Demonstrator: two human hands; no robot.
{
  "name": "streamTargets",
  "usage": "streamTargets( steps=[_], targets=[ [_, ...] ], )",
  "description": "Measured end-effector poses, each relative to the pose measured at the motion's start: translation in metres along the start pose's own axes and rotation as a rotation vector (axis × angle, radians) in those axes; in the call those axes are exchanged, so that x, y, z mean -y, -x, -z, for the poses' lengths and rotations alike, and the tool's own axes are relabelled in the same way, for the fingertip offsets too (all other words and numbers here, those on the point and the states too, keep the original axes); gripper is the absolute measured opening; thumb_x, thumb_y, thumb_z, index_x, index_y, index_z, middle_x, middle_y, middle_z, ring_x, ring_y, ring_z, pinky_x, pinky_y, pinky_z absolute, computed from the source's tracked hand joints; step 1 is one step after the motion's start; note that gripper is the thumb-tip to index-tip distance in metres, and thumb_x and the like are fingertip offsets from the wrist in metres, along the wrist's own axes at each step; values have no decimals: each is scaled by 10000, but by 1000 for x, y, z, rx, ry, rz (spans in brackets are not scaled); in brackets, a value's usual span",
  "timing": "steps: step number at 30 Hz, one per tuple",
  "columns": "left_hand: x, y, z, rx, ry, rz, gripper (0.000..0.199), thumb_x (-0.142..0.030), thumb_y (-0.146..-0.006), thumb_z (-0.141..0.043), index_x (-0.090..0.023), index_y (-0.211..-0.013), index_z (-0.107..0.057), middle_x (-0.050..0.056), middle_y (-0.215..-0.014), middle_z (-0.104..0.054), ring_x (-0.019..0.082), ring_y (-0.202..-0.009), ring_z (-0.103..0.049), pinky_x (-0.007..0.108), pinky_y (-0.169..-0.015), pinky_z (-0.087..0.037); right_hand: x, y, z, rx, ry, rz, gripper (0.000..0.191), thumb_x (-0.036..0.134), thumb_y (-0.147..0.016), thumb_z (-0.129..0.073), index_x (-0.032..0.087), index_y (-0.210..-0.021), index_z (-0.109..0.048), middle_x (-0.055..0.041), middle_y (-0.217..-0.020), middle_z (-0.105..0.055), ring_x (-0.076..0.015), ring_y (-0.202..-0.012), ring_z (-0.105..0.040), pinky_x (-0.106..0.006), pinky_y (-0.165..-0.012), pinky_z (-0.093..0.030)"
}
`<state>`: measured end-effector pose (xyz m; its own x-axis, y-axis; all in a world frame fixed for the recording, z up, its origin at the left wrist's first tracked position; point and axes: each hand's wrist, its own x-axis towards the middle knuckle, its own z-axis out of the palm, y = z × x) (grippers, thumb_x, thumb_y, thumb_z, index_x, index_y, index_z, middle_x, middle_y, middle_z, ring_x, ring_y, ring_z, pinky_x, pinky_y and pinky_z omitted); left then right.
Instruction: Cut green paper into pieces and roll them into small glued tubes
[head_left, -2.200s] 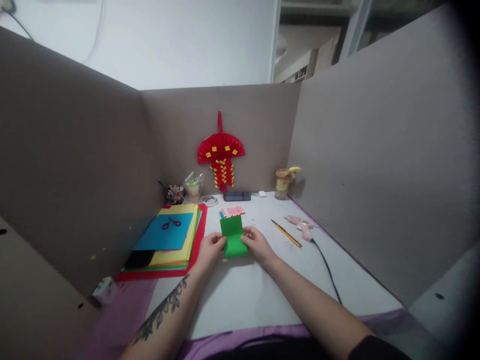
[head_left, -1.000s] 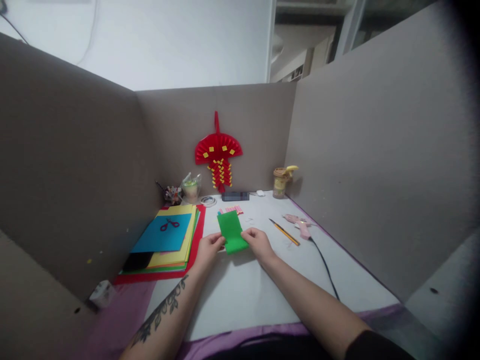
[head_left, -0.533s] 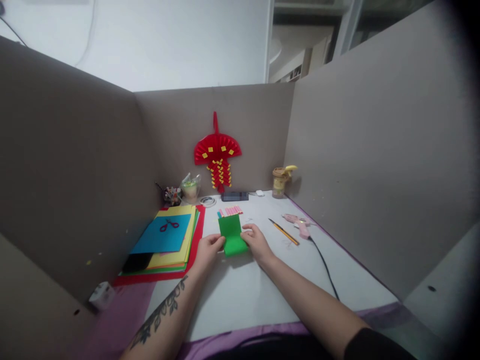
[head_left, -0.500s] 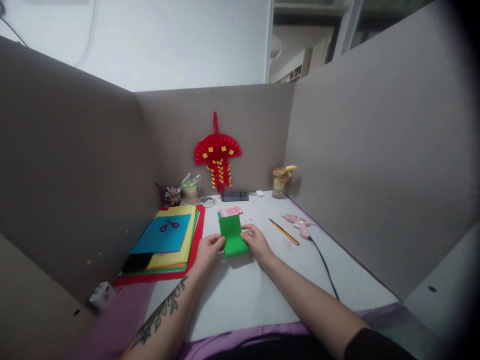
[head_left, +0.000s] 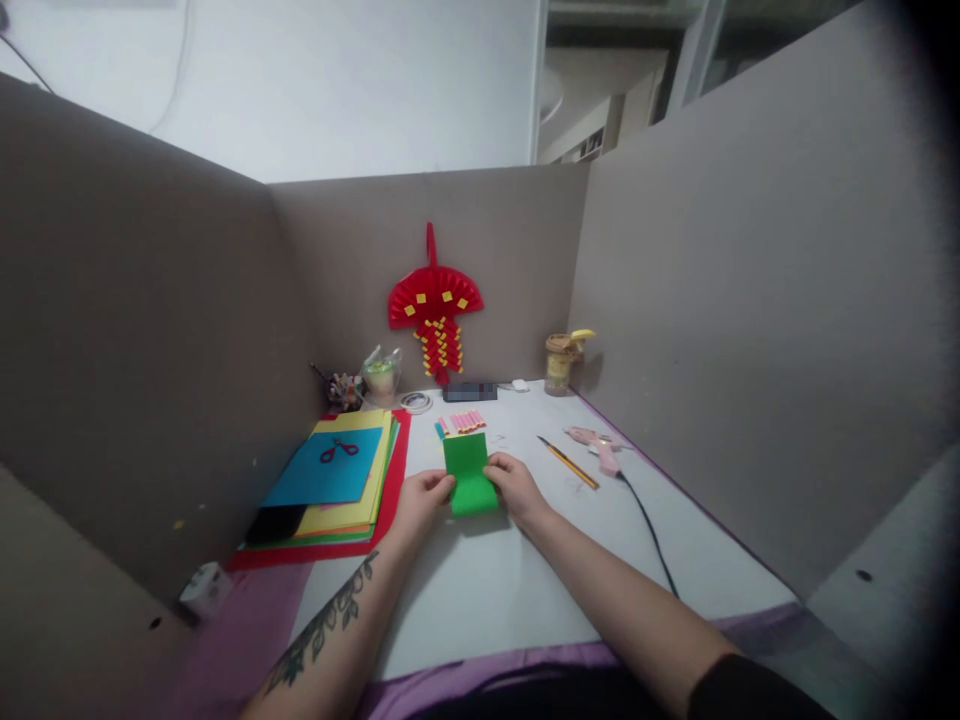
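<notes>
A piece of green paper point(head_left: 466, 455) is held up over the middle of the table, its lower part curling toward me. My left hand point(head_left: 426, 497) pinches its left edge between thumb and fingers. On the opposite edge, my right hand point(head_left: 514, 489) grips the paper in the same way. Just beyond the sheet lie small pink rolled paper pieces point(head_left: 469, 422) in a row, with a blue piece point(head_left: 439, 430) at their left. The undersides of both hands' fingers are partly hidden.
Left is a stack of coloured paper point(head_left: 322, 470) with red-handled scissors point(head_left: 339, 451) on top. Right lie a yellow pencil-like tool point(head_left: 568, 463) and a pink glue gun point(head_left: 600, 450) with a black cord. A red paper ornament point(head_left: 435, 305) hangs at the back; a cup point(head_left: 558, 366) stands back right.
Both hands have shifted the green paper slightly right and a little toward me. More of the pink pieces behind it now shows. Both hands keep their hold.
</notes>
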<state>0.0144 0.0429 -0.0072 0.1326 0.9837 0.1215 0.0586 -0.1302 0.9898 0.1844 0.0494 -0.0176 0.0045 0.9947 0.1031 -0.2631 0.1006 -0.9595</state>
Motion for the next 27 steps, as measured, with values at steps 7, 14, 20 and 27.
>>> streamTargets(
  steps=[7,14,20,27],
  targets=[
    [-4,1,0,-29,27,10,261,-359,-656,-662,-104,-714,-671,10,-578,-588,112,-530,-496,209,-515,-365,0,0,-1,26,-26,-12,60,215,-604,-558,173,-622,-519,59,-513,-468,-88,-469,-399,-215,-462,-298],
    [-9,3,-1,-10,135,81,251,-334,-612,-690,-110,-721,-663,15,-612,-603,113,-544,-521,218,-531,-399,-3,-1,1,49,-14,-19,126,191,-593,-546,152,-700,-601,21,-564,-563,-105,-490,-459,-222,-482,-346],
    [-15,4,-2,27,313,153,310,-286,-577,-694,-119,-837,-664,37,-695,-641,138,-603,-570,251,-579,-435,9,3,0,20,-116,-87,158,190,-542,-574,156,-684,-633,7,-573,-589,-122,-511,-492,-233,-499,-370],
    [-13,2,0,-31,370,155,176,-183,-553,-622,-123,-719,-634,-43,-453,-480,66,-433,-425,188,-452,-304,20,8,4,77,-43,2,109,178,-566,-539,167,-603,-641,18,-514,-545,-110,-510,-465,-234,-518,-366]
  ],
)
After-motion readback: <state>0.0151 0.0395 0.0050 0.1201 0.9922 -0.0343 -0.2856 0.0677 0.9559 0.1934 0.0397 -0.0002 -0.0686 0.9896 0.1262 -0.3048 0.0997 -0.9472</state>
